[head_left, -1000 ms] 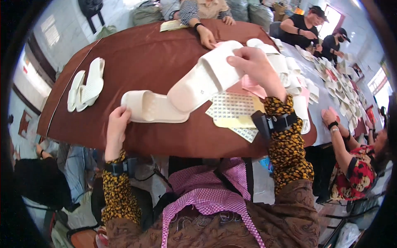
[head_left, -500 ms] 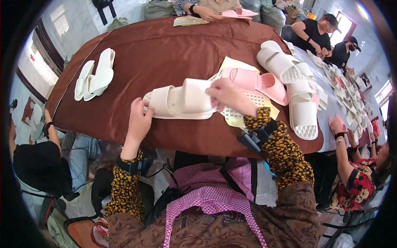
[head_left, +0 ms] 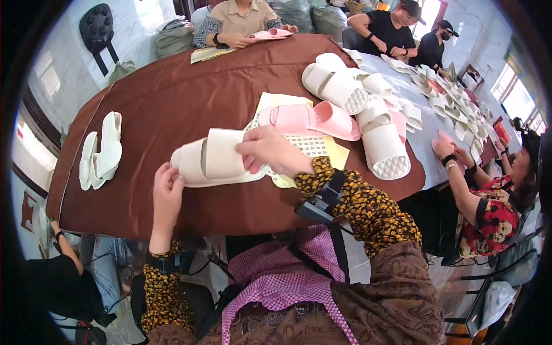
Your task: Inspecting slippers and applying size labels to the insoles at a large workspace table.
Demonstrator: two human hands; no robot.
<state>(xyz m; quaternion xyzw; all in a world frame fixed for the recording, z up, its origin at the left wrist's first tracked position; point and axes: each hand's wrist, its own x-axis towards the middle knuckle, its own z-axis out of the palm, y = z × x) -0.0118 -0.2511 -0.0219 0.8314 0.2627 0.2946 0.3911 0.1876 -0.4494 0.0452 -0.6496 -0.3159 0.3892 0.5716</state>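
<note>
— What is found at the far left of the desk (head_left: pixel 172 103)?

— A pair of white slippers (head_left: pixel 100 150) is laid there, one against the other, well apart from both hands.

— And what is held by the hands?

— A cream slipper (head_left: pixel 210 164) is held just above the brown cloth, near the front edge. Its long axis is laid left to right. Its left end, probably the heel, is pinched by the left hand (head_left: pixel 167 192); the grip is closed on it from below. Its right part is grasped by the right hand (head_left: pixel 270 152), with the fingers clenched over the strap and the sole. So the slipper is stretched between the two hands, and neither one is nearer.

— What is seen to the right of it?

— Yellow sheets (head_left: pixel 336 155) with small printed squares are spread under a pink slipper (head_left: pixel 310 118), just beside the right hand. Further right a heap of white slippers (head_left: pixel 356 103) is piled.

— Is something hidden?

— Yes. It cannot be told if one slipper or two stacked ones are held. The fingertips of the right hand are covered by the strap.
</note>
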